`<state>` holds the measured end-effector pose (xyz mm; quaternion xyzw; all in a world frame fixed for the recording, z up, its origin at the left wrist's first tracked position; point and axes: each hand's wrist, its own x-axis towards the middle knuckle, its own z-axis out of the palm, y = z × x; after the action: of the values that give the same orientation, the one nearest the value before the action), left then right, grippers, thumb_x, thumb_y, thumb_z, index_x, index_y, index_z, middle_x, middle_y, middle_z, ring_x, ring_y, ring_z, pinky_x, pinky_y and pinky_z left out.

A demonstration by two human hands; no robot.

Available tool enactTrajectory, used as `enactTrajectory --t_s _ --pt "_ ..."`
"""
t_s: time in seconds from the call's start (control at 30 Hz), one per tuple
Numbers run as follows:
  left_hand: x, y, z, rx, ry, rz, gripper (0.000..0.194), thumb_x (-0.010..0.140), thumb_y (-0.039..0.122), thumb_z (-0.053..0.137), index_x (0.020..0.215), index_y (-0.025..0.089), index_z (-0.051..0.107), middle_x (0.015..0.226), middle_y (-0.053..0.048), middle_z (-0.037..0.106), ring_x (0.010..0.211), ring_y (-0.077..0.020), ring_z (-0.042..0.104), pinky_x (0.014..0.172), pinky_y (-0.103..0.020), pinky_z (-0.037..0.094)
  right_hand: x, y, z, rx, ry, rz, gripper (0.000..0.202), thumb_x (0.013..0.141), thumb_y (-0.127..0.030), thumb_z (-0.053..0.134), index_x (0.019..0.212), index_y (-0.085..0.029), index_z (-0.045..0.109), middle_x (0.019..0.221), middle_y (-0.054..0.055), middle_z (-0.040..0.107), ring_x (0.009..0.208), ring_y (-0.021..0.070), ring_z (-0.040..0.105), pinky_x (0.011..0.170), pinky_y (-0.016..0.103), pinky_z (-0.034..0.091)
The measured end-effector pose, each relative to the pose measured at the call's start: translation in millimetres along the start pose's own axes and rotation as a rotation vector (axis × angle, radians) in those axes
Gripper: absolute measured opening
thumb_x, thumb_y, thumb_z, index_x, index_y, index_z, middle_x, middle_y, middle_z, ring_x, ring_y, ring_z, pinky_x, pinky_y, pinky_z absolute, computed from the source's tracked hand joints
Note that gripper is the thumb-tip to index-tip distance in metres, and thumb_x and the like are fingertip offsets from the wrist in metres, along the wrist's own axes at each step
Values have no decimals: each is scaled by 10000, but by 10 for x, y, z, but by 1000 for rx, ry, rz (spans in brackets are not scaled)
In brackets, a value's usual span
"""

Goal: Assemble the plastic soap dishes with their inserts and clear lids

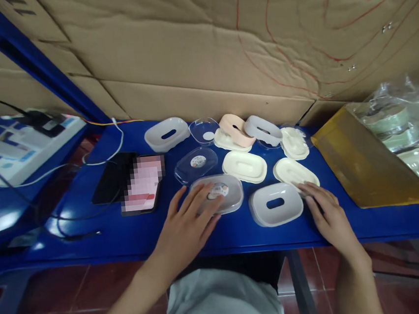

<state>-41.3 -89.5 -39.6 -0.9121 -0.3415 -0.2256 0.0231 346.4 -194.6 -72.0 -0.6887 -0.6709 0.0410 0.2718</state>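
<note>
Brown cardboard (169, 47), creased and marked with red curved lines, backs a blue tabletop (235, 238). At the left hand (188, 220), the grip is spread, with fingertips over a clear-topped oval container (235, 194) bearing a round label. At the right hand (328, 214), the fingers are bent at the near right edge of a cream oval piece (294, 169); whether the grip pinches it cannot be told.

Between the hands lies a white slotted dish (257, 211), just beside the cream oval piece. Behind them, a second cream piece (245, 167) lies near a labelled clear lid (184, 169). Along the rear, from left to right, are a pale slotted dish (155, 135), a rear clear lid (201, 127), a peach slotted dish (228, 124) on a cream base (226, 143), a grey slotted dish (260, 128) overlapping the peach one, and a rear cream piece (295, 144).

Farther left are a phone (143, 183) with its screen lit, a black object (110, 179) beside it, and a white power strip (27, 152) with cables. Farther right, a yellow-brown box (354, 163) holds pale green pieces (389, 122) in clear plastic.
</note>
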Motion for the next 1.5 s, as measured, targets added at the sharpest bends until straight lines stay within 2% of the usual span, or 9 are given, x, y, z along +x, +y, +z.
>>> enactTrajectory --t_s 0.17,0.37,0.47,0.63,0.83,1.03,1.2,1.37,1.5 --pt "-9 323 25 -135 101 -20 318 1013 87 584 1310 183 639 1478 -150 660 1401 -331 615 1197 -561 489 -136 55 -17 -24 81 -24 358 1077 -401 611 1417 -307 670 1388 77 733 1377 310 632 1198 564 460" --pt "227 886 345 -177 -39 165 317 1014 244 711 1311 154 650 1522 -201 610 1440 -378 589 1141 -545 566 -262 -11 -3 8 118 -43 258 1073 -314 609 1306 -289 718 1309 72 759 1323 291 668 1202 573 475" --pt "291 874 376 -309 23 131 153 1055 232 661 1186 154 667 1310 -138 723 1335 -295 670 1167 -493 565 -350 -40 -29 -14 132 -31 271 1076 -299 594 1322 -290 707 1313 81 757 1322 303 666 1187 603 485" --pt "278 819 296 -487 216 36 190 1087 240 617 1274 205 623 1256 -91 733 1336 -252 667 1173 -483 578 -451 -226 31 74 84 -86 289 1052 -241 608 1318 -312 698 1357 74 741 1337 306 664 1230 635 456" --pt "356 874 472 -434 65 107 153 1074 222 621 1219 180 645 1295 -119 700 1342 -279 660 1220 -532 538 -537 -360 86 151 263 45 434 1083 -267 519 1506 -339 578 1523 102 636 1453 336 580 1201 637 480" --pt "540 924 552 -358 25 177 146 1062 191 621 1198 149 652 1344 -157 665 1380 -294 628 1241 -512 512 -476 -343 18 131 1 9 650 1045 -434 654 1648 -391 413 1783 79 304 1621 374 356 1251 631 440" --pt "572 896 585 -300 -61 255 186 1056 191 628 1234 143 655 1383 -147 670 1428 -300 591 1275 -508 466 -396 -340 92 90 -11 -30 548 1033 -391 692 1558 -388 539 1750 79 374 1582 366 430 1244 619 462" --pt "367 805 595 -278 -43 251 232 1064 162 609 1289 158 667 1374 -124 714 1425 -281 601 1207 -476 528 -417 -356 60 10 -67 -151 567 1064 -340 632 1608 -419 491 1759 72 364 1587 369 421 1238 650 445" --pt "161 750 480 -245 -19 211 217 1085 195 588 1275 146 679 1371 -127 732 1377 -282 644 1149 -471 570 -167 -398 -40 58 -120 -198 518 1115 -348 507 1630 -388 467 1704 64 468 1597 329 411 1268 629 394"
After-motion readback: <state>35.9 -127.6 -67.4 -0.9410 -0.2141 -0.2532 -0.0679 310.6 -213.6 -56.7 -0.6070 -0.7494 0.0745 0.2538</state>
